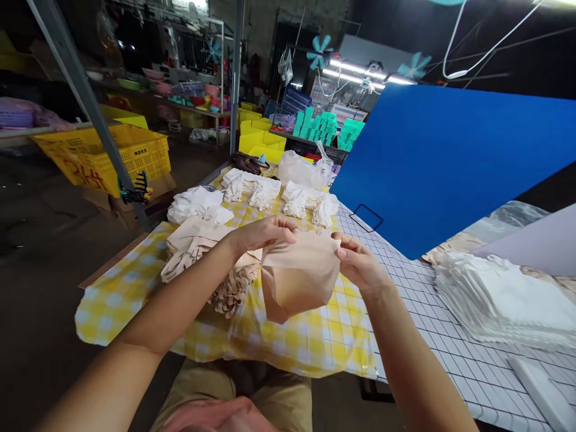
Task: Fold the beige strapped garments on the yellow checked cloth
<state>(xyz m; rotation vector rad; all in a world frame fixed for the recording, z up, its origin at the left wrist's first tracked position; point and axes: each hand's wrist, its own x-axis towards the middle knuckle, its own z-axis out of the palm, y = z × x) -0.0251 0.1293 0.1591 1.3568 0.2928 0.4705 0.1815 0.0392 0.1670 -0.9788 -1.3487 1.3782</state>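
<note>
A beige cloth garment (302, 270) hangs stretched between my two hands above the table, its lower edge drooping open. My left hand (274, 231) pinches its upper left edge, thumb on top. At the upper right corner, the fingers and thumb of my right hand (357, 258) are closed on the fabric. Just left of it lies a pile of beige garments (193, 240) with looped straps bunched at the front, partly covered by my left forearm. Behind are a loose white garment heap (200, 204) and two white strapped stacks, one left (252, 186) and one right (310, 201).
A yellow checked cloth (135, 300) covers the table's left part; white grid cloth (405, 312) covers the right. A large blue board (454, 162) rises at right, near a white garment stack (508, 294). A metal post (85, 102) and yellow crate (103, 156) stand left.
</note>
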